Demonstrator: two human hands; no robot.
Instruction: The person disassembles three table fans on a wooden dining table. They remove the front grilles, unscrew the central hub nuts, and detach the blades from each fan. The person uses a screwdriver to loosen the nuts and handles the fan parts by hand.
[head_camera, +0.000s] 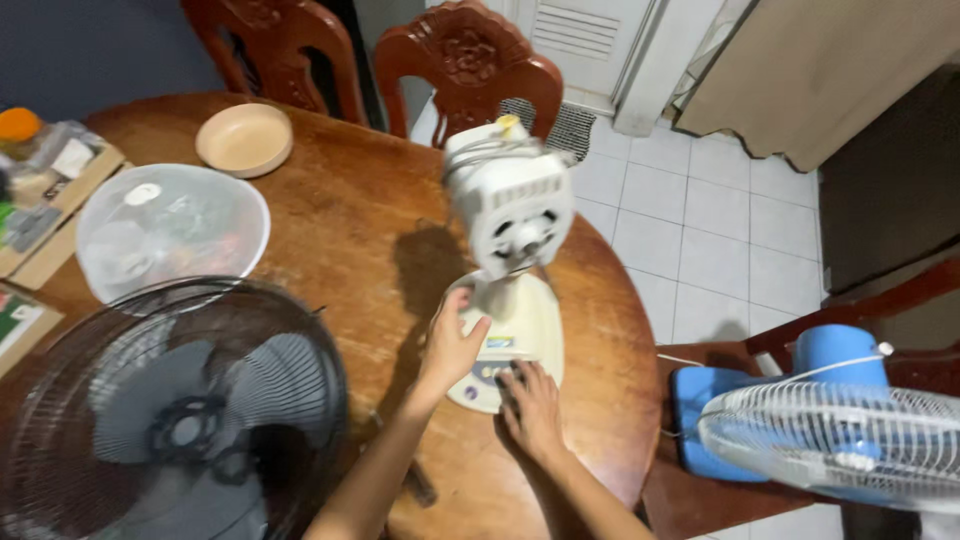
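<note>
- While both hands rest on it, the cream fan body stands upright near the right edge of the round wooden surface, directly ahead of the person, its long axis rising from the base to the motor head.
- Left hand curls around the foot of the neck, fingers closed on it; this hand reaches further in.
- Right hand lies flat and spread on the front of the base, over the button panel, nearer the person. The two hands sit just beside each other, not touching.
- That fan body has no grille or blades: the white motor housing shows its bare front with the shaft end, slightly blurred, and a cord is looped on top.
- To the left, a dark grille with grey blades lies on the surface, well apart from the hands.
- Further back sit a clear covered dish and a tan bowl; a blue fan rests on a chair at right.
</note>
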